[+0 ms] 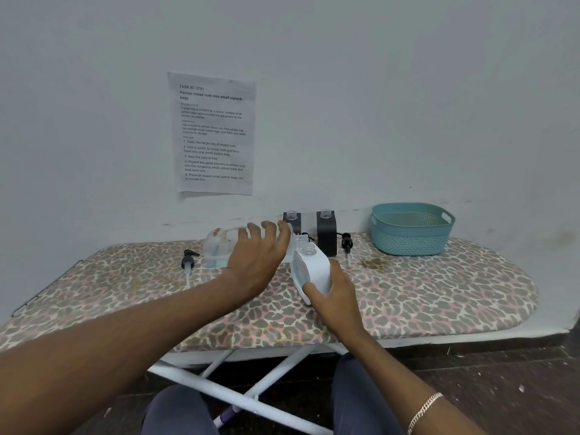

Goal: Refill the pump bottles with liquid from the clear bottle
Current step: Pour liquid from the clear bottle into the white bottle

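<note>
My left hand (pixel 259 255) grips the clear bottle (pixel 219 246), which is tipped sideways with its white mouth over the neck of a white pump bottle (pixel 312 268). My right hand (pixel 332 290) holds that white bottle, tilted toward the left, on the board. Two black pump bottles (pixel 326 233) with open necks stand behind, near the wall; the left one (pixel 292 219) is partly hidden by my fingers. Two black pump heads lie loose on the board, one at the left (pixel 188 262) and one at the right (pixel 346 243).
Everything rests on an ironing board with a leopard-print cover (pixel 439 293). A teal plastic basket (pixel 411 229) stands at the back right. A printed sheet (pixel 215 133) is stuck to the wall. A brownish stain (pixel 375 264) marks the cover near the right pump head.
</note>
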